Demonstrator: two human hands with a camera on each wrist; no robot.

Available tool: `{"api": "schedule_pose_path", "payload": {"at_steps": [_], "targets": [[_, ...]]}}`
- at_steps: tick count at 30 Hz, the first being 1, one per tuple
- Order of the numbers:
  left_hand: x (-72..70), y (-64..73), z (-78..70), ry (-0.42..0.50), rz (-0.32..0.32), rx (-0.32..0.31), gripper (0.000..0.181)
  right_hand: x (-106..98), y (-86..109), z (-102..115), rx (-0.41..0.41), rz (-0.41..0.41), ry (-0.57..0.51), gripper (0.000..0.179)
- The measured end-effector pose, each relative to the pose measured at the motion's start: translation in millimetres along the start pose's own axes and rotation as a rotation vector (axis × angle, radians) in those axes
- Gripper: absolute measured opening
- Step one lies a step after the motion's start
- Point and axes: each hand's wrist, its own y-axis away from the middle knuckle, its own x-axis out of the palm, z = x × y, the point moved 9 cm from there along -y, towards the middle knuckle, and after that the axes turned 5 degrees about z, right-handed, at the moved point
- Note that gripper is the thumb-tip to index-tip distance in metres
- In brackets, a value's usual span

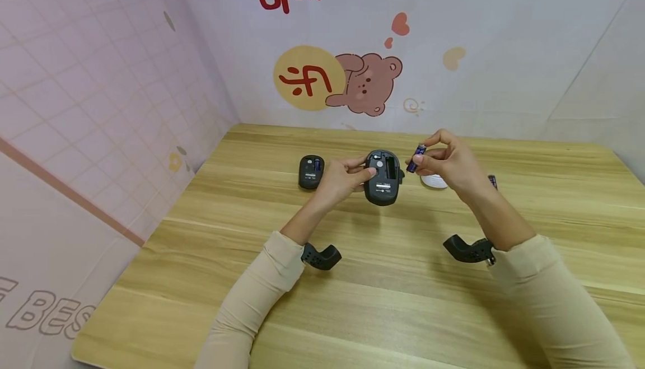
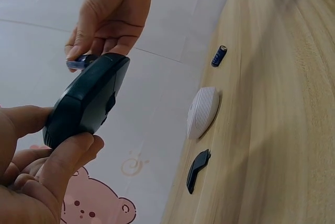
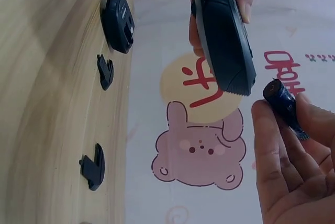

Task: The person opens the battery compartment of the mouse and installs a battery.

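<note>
My left hand (image 1: 339, 180) grips a black computer mouse (image 1: 381, 192) by its side, its underside turned up toward my head. Its battery slot lies uncovered and looks dark, with no battery showing in it. Just right of the mouse, my right hand (image 1: 449, 163) pinches a dark blue battery (image 1: 416, 159) between thumb and fingers. A gap separates battery and mouse in the right wrist view. On the table to the left lies a smaller black mouse (image 1: 308, 181), underside up, with a blue battery (image 1: 317, 165) in its uncovered slot.
Behind my right hand sits a white ribbed mouse-shaped object (image 2: 203, 113). Another blue battery (image 2: 219, 56) lies farther right on the wooden table (image 1: 393, 302). Two black battery covers, one small cover (image 3: 105, 72) and one larger cover (image 3: 93, 168), rest near the back edge.
</note>
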Motion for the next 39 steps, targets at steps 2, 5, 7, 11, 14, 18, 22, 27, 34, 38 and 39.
{"api": "schedule_pose_path", "payload": {"at_steps": [2, 5, 7, 11, 14, 18, 22, 27, 34, 38, 39], "targets": [[1.1, -0.2, 0.5, -0.01, 0.001, 0.001, 0.045, 1.2, -0.5, 2.8, -0.009, -0.023, 0.014, 0.015], [2.7, 0.0, 1.6, -0.012, 0.005, -0.006, 0.045, 3.2, -1.6, 6.6, -0.032, -0.049, 0.057, 0.014], [3.8, 0.2, 2.5, -0.009, 0.008, -0.017, 0.046, 4.2, -2.1, 9.0, -0.05, -0.067, 0.114, 0.016], [5.5, 0.1, 3.5, -0.007, 0.015, -0.034, 0.047, 7.3, -3.1, 13.6, -0.079, -0.091, 0.214, 0.021], [6.3, 0.2, 3.3, -0.009, 0.02, -0.042, 0.048, 9.6, -3.4, 15.8, -0.073, -0.109, 0.283, 0.021], [7.0, 0.2, 3.1, -0.006, 0.026, -0.052, 0.049, 11.6, -3.4, 18.0, -0.05, -0.135, 0.378, 0.02], [7.1, 0.3, 2.6, -0.012, 0.026, -0.053, 0.049, 13.6, -3.9, 21.4, -0.057, -0.146, 0.44, 0.019], [7.1, 0.4, 1.2, -0.021, 0.022, -0.049, 0.049, 18.1, -6.4, 24.7, -0.09, -0.123, 0.48, 0.016], [8.0, 0.8, 0.1, -0.012, 0.029, -0.052, 0.048, 23.8, -9.3, 21.2, -0.081, -0.082, 0.501, 0.016], [7.6, 0.5, -1.0, -0.015, 0.024, -0.047, 0.047, 26.1, -10.0, 18.3, -0.065, -0.062, 0.507, 0.017], [7.6, 0.2, -1.2, -0.018, 0.022, -0.046, 0.046, 25.9, -9.9, 17.3, -0.056, -0.061, 0.507, 0.018]]}}
